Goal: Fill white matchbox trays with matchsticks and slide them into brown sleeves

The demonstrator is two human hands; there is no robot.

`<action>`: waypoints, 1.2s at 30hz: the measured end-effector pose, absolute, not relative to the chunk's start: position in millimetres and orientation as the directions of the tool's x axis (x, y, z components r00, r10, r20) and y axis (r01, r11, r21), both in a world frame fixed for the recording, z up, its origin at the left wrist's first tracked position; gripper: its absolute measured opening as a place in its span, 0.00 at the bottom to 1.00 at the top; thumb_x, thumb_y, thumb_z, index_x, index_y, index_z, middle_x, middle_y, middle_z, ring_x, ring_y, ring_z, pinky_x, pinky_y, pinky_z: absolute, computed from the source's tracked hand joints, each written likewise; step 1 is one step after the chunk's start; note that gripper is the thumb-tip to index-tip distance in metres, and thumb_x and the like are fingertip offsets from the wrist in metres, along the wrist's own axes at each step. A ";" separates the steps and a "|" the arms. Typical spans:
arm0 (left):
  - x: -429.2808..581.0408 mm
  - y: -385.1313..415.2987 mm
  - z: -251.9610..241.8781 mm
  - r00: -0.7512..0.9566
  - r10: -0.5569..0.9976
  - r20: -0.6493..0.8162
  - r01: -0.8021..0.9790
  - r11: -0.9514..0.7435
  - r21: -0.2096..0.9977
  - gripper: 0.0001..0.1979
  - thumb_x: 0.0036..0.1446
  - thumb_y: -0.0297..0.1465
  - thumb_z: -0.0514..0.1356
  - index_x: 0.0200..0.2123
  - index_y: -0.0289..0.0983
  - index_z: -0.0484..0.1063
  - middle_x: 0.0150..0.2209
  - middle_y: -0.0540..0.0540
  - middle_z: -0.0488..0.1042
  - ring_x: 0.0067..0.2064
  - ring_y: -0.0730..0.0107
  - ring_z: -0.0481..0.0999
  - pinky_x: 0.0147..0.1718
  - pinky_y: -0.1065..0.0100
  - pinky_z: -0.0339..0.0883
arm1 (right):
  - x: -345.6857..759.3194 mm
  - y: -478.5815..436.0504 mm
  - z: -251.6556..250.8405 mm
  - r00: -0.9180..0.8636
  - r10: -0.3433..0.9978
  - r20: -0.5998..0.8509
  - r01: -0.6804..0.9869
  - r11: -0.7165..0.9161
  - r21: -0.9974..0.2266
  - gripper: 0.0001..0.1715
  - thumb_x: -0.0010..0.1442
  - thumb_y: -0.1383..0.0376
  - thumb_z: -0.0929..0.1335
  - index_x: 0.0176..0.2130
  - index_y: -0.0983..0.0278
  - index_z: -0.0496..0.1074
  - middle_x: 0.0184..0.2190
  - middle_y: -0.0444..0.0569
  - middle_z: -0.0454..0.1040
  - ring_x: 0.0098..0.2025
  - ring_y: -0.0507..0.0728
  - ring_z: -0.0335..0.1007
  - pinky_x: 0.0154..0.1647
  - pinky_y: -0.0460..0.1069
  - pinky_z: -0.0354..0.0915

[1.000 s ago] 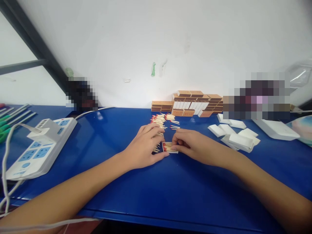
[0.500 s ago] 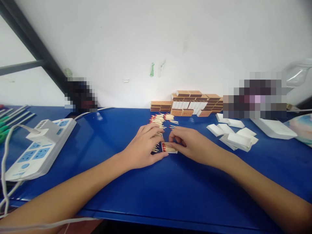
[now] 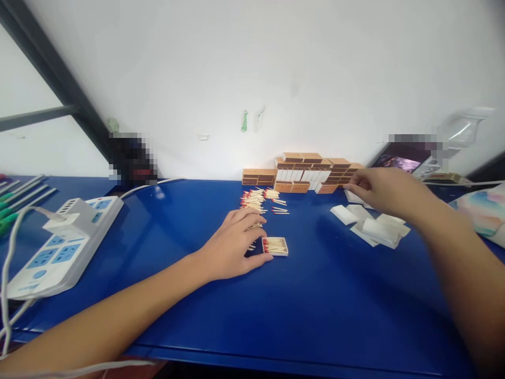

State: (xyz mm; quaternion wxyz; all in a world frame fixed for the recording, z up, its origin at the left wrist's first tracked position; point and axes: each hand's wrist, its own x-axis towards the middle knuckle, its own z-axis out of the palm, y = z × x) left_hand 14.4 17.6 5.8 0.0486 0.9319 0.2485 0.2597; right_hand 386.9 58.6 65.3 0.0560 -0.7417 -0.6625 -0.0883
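Observation:
An open matchbox tray (image 3: 281,253) filled with red-tipped matches (image 3: 275,244) lies on the blue table. My left hand (image 3: 236,243) rests flat-knuckled at its left end, thumb and index finger on the tray's two long sides. Loose matches (image 3: 252,199) are heaped behind and partly under that hand, with a few lying apart to the right. My right hand (image 3: 381,190) is up at the right end of the stacked matchboxes (image 3: 292,187), fingertips pinched close against them; what is between them, if anything, is hidden. White empty trays (image 3: 381,229) lie below it.
A power strip (image 3: 67,247) with white cables lies at the left, beside green-handled tools (image 3: 16,202). A phone-like screen (image 3: 402,157) leans near the wall at right, and a colourful patterned item (image 3: 483,210) lies at the right edge.
My right hand has left the filled matchbox tray and moved right and away from me to the matchbox stack. My left hand has stayed at the tray.

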 end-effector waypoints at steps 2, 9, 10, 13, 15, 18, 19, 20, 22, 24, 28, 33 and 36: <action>14.6 16.6 6.2 0.734 0.477 0.482 0.440 -0.876 0.197 0.15 0.64 0.43 0.66 0.46 0.39 0.77 0.59 0.40 0.75 0.66 0.50 0.68 0.64 0.45 0.61 | 404.5 63.0 62.3 0.151 0.971 0.183 0.987 -0.160 0.034 0.11 0.65 0.57 0.71 0.33 0.60 0.72 0.28 0.50 0.77 0.30 0.60 0.69 0.31 0.52 0.55; 16.0 15.3 6.7 0.727 0.500 0.470 0.445 -0.865 0.233 0.16 0.62 0.44 0.68 0.45 0.39 0.77 0.59 0.41 0.76 0.66 0.51 0.68 0.65 0.46 0.60 | 403.2 60.8 60.1 0.081 0.997 -0.013 0.992 -0.082 -0.095 0.21 0.61 0.47 0.73 0.31 0.62 0.77 0.32 0.54 0.80 0.33 0.61 0.74 0.34 0.53 0.60; 16.0 15.3 6.9 0.725 0.506 0.468 0.449 -0.862 0.236 0.16 0.62 0.44 0.68 0.45 0.39 0.77 0.59 0.41 0.76 0.66 0.51 0.67 0.65 0.45 0.60 | 400.1 59.9 61.1 0.060 0.998 -0.015 0.993 -0.061 -0.097 0.21 0.61 0.47 0.73 0.32 0.62 0.77 0.33 0.54 0.81 0.34 0.61 0.74 0.35 0.53 0.60; 15.9 15.6 7.6 0.730 0.505 0.461 0.441 -0.863 0.248 0.16 0.61 0.43 0.69 0.44 0.38 0.77 0.58 0.41 0.76 0.66 0.50 0.69 0.64 0.45 0.61 | 394.3 57.4 64.7 0.075 0.996 0.057 0.997 -0.073 -0.037 0.20 0.64 0.49 0.70 0.34 0.62 0.77 0.34 0.53 0.80 0.34 0.60 0.73 0.33 0.53 0.60; 15.8 15.8 7.8 0.717 0.504 0.482 0.440 -0.863 0.249 0.16 0.61 0.43 0.69 0.45 0.38 0.77 0.58 0.40 0.76 0.66 0.51 0.68 0.65 0.45 0.60 | 393.9 57.0 66.1 0.146 0.981 0.128 0.989 -0.147 0.002 0.18 0.65 0.51 0.69 0.34 0.62 0.76 0.31 0.52 0.79 0.32 0.60 0.71 0.31 0.53 0.58; 15.8 16.6 8.0 0.709 0.511 0.486 0.448 -0.859 0.249 0.16 0.61 0.43 0.69 0.44 0.39 0.77 0.59 0.41 0.76 0.66 0.50 0.68 0.65 0.44 0.60 | 394.4 61.3 65.8 0.255 0.941 0.224 0.967 -0.249 -0.053 0.15 0.64 0.53 0.70 0.35 0.61 0.76 0.33 0.53 0.80 0.33 0.61 0.71 0.31 0.53 0.57; 15.8 17.0 8.2 0.717 0.511 0.475 0.445 -0.859 0.253 0.16 0.61 0.43 0.69 0.44 0.39 0.77 0.59 0.41 0.76 0.66 0.50 0.68 0.65 0.44 0.60 | 394.0 64.6 65.1 0.291 0.921 0.260 0.956 -0.271 -0.110 0.15 0.64 0.53 0.70 0.37 0.62 0.77 0.36 0.54 0.81 0.35 0.62 0.72 0.32 0.53 0.58; 15.7 17.6 8.4 0.721 0.510 0.469 0.441 -0.860 0.258 0.15 0.60 0.43 0.69 0.43 0.39 0.77 0.58 0.41 0.76 0.66 0.50 0.69 0.65 0.44 0.61 | 393.0 68.7 64.3 0.331 0.896 0.297 0.941 -0.288 -0.179 0.16 0.65 0.53 0.69 0.39 0.62 0.78 0.39 0.55 0.82 0.37 0.62 0.73 0.33 0.54 0.59; 15.2 18.8 8.7 0.703 0.516 0.489 0.445 -0.856 0.264 0.16 0.60 0.43 0.69 0.44 0.39 0.77 0.59 0.41 0.76 0.66 0.51 0.69 0.65 0.44 0.60 | 389.9 78.7 61.7 0.409 0.843 0.349 0.899 -0.306 -0.314 0.22 0.65 0.50 0.69 0.46 0.65 0.78 0.44 0.58 0.82 0.42 0.63 0.74 0.38 0.54 0.61; 14.6 20.2 8.5 0.678 0.527 0.512 0.463 -0.847 0.260 0.16 0.61 0.43 0.69 0.46 0.39 0.77 0.59 0.41 0.76 0.66 0.51 0.68 0.66 0.44 0.59 | 386.4 89.4 57.9 0.445 0.820 0.361 0.873 -0.306 -0.380 0.28 0.65 0.47 0.69 0.51 0.66 0.77 0.46 0.60 0.82 0.45 0.64 0.74 0.41 0.54 0.62; 13.6 22.5 5.8 0.698 0.540 0.470 0.474 -0.841 0.262 0.17 0.59 0.44 0.70 0.46 0.40 0.78 0.57 0.41 0.77 0.66 0.49 0.68 0.65 0.42 0.60 | 383.0 104.1 48.1 0.451 0.823 0.345 0.867 -0.311 -0.390 0.33 0.62 0.44 0.70 0.50 0.68 0.77 0.46 0.63 0.82 0.46 0.66 0.74 0.42 0.54 0.61; 13.4 24.3 6.1 0.686 0.536 0.492 0.476 -0.842 0.254 0.16 0.61 0.44 0.69 0.46 0.40 0.78 0.59 0.41 0.76 0.66 0.50 0.68 0.66 0.43 0.60 | 384.6 106.5 40.5 0.463 0.809 0.362 0.852 -0.295 -0.432 0.28 0.61 0.45 0.71 0.45 0.67 0.76 0.42 0.61 0.81 0.44 0.65 0.73 0.42 0.55 0.61; 13.3 25.3 7.3 0.689 0.534 0.490 0.472 -0.844 0.255 0.16 0.60 0.43 0.69 0.45 0.40 0.78 0.58 0.42 0.76 0.66 0.51 0.68 0.66 0.44 0.60 | 385.7 105.9 39.1 0.477 0.788 0.390 0.833 -0.264 -0.487 0.28 0.59 0.47 0.74 0.46 0.67 0.75 0.42 0.60 0.81 0.45 0.64 0.73 0.44 0.55 0.62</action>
